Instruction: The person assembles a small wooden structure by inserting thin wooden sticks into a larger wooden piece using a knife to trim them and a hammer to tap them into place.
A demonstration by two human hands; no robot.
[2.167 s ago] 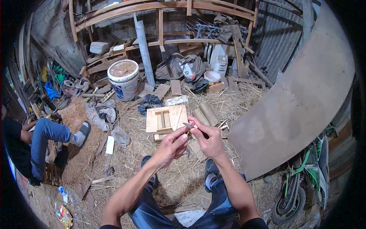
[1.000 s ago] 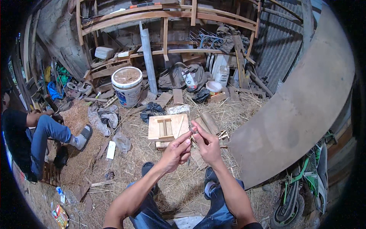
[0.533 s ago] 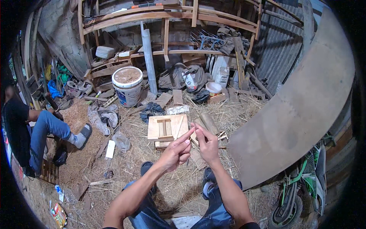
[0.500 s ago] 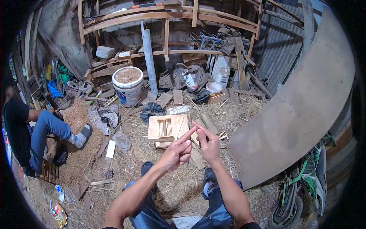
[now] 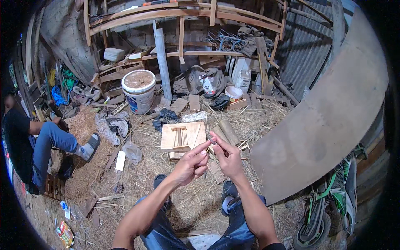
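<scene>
Both hands meet in front of me, above the straw-covered ground. My left hand (image 5: 191, 166) has its fingers curled, with thumb and index finger pinched toward the right hand. My right hand (image 5: 229, 160) is pinched too, its fingertips touching the same spot. Between the fingertips shows a small dark grey piece (image 5: 213, 141) with a thin yellowish bit below it; its kind is too small to tell. Just beyond my left hand, a small slatted wooden piece (image 5: 180, 137) and a thin stick lie on a light wooden board (image 5: 168, 132), raised on more wood.
Short logs (image 5: 228, 131) lie beyond my right hand. A large curved panel (image 5: 316, 116) leans at the right, above a green motorbike (image 5: 333, 187). A white bucket (image 5: 139, 92) stands at the back left. A seated person (image 5: 25, 137) is at the left, near sawdust.
My fingertips have shifted slightly, and more of the small grey piece and its yellowish bit now shows between them. My view has moved a little.
</scene>
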